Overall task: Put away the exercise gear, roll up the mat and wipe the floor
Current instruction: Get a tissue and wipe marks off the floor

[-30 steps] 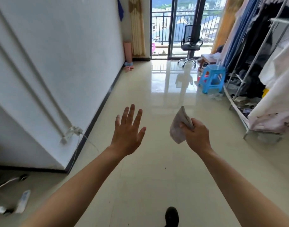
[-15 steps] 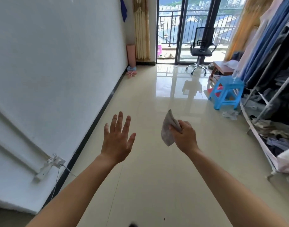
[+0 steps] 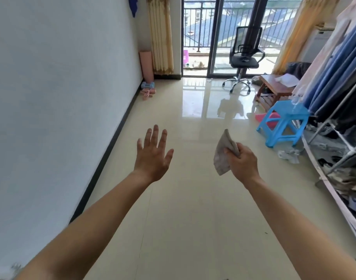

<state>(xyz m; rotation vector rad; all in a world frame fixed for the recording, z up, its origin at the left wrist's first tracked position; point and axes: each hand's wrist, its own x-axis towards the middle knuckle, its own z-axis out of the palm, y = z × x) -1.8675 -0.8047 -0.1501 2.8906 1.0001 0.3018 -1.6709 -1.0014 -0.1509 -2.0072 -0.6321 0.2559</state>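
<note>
Gripping cloth [image 3: 223, 156], right hand [image 3: 242, 161]

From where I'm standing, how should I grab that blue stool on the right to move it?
Grip the blue stool by the rim of its flat seat, coming from above on its near left side. It stands upright on splayed legs, and that side faces open floor. The clothes rack crowds its right. The left hand is free; the right hand holds a cloth.

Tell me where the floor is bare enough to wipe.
Bare: the tile strip from the left wall's baseboard across to the blue stool, up to the office chair. Crowded: along the clothes rack, and the far-left corner by the rolled mat.
</note>
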